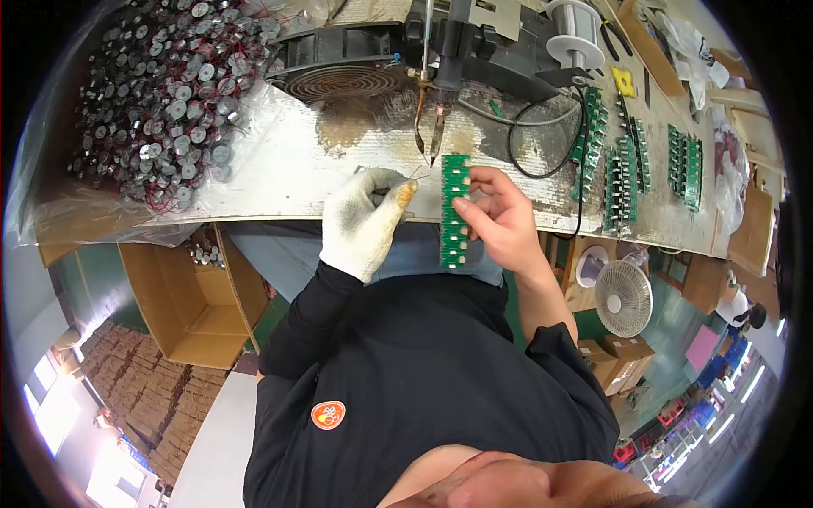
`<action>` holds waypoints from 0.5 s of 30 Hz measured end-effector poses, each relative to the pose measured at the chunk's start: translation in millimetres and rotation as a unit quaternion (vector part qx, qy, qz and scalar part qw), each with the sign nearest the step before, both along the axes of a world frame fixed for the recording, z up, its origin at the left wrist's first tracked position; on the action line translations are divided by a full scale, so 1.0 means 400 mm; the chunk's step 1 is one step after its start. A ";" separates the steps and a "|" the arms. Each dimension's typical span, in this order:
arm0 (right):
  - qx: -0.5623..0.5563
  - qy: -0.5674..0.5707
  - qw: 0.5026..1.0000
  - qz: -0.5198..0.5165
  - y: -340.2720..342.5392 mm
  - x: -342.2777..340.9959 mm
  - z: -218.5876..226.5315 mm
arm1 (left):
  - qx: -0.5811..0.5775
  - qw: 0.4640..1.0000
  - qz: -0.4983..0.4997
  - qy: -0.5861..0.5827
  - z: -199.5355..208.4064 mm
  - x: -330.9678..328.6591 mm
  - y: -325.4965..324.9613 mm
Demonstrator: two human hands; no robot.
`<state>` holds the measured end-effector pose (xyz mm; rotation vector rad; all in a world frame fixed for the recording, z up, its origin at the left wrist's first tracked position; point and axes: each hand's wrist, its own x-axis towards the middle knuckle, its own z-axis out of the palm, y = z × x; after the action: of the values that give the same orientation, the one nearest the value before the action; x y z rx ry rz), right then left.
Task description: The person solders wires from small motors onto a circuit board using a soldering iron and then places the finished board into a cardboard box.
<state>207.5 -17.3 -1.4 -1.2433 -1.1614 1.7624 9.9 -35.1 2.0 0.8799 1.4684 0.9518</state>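
My left hand [366, 216], in a white glove with a stained thumb tip, is closed in a pinch near the table's front edge. Thin wires [416, 172] poke out at its fingertips; whatever lies inside the palm is hidden. Bare fingers of my right hand [501, 216] grip a long green circuit board strip [455, 212] by its right side, holding it upright in the picture and partly past the table edge. Just beyond the strip's far end, a soldering iron tip [437, 140] points down from its stand, beside a thin curved metal tube [420, 118].
Small round motors with red wires [178, 102] are heaped at the left. A solder wire spool [575, 34] and a black fan [339, 63] stand at the back. Several green board strips [622, 182] lie right, past a black cable [583, 144]. An open cardboard box [190, 296] sits below left.
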 end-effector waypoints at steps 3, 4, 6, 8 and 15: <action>-0.004 0.008 1.000 0.010 0.004 -0.009 -0.006 | -0.006 1.000 -0.009 -0.010 0.003 0.016 0.012; -0.010 0.018 1.000 0.012 0.004 -0.013 -0.006 | -0.004 1.000 -0.013 -0.003 0.002 0.019 0.014; -0.018 0.029 0.999 0.014 0.004 -0.015 -0.006 | 0.009 1.000 -0.016 0.002 -0.011 0.023 0.016; -0.008 0.039 0.999 0.021 0.001 -0.013 -0.008 | 0.022 1.000 -0.021 0.008 -0.018 0.027 0.017; 0.007 0.024 0.999 0.032 -0.006 -0.007 -0.006 | -0.007 0.993 0.027 -0.113 0.015 0.035 0.014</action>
<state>204.9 -19.5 -4.0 -1.1622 -1.1964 1.8187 24.0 -29.5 8.0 0.7007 1.3089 1.0439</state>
